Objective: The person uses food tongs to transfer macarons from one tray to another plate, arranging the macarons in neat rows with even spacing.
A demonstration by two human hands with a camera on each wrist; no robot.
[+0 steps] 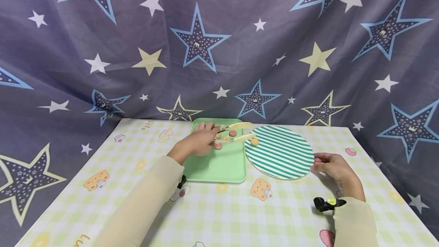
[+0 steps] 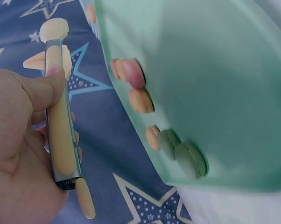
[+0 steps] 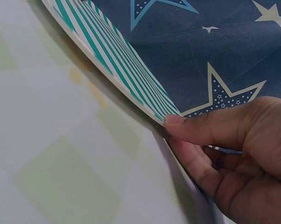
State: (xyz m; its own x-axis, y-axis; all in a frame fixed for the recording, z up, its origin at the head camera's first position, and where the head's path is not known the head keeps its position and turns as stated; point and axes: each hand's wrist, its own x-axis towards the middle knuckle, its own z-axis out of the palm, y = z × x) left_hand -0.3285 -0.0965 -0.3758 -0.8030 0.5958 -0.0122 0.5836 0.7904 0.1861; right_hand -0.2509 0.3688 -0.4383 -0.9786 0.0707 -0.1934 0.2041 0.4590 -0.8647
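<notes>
My left hand point(image 1: 202, 138) grips a pair of tongs point(image 1: 244, 137) with cream-coloured tips, over the far part of a light green tray point(image 1: 219, 167). The tongs' arms stand apart and point right, towards a striped round plate point(image 1: 281, 151). A yellow-orange macaron point(image 1: 254, 141) sits at the plate's left edge, right by the lower tip. In the left wrist view, thumb and fingers wrap the tongs point(image 2: 62, 135). My right hand point(image 1: 334, 170) pinches the plate's right rim between thumb and fingers; the right wrist view shows the thumb on top of the plate point(image 3: 117, 60).
Several macarons lie along the tray's side in the left wrist view, among them a pink macaron point(image 2: 134, 73), an orange macaron point(image 2: 140, 101) and a green macaron point(image 2: 189, 161). A checked tablecloth point(image 1: 219, 216) covers the table. A star-patterned curtain point(image 1: 219, 56) hangs behind it.
</notes>
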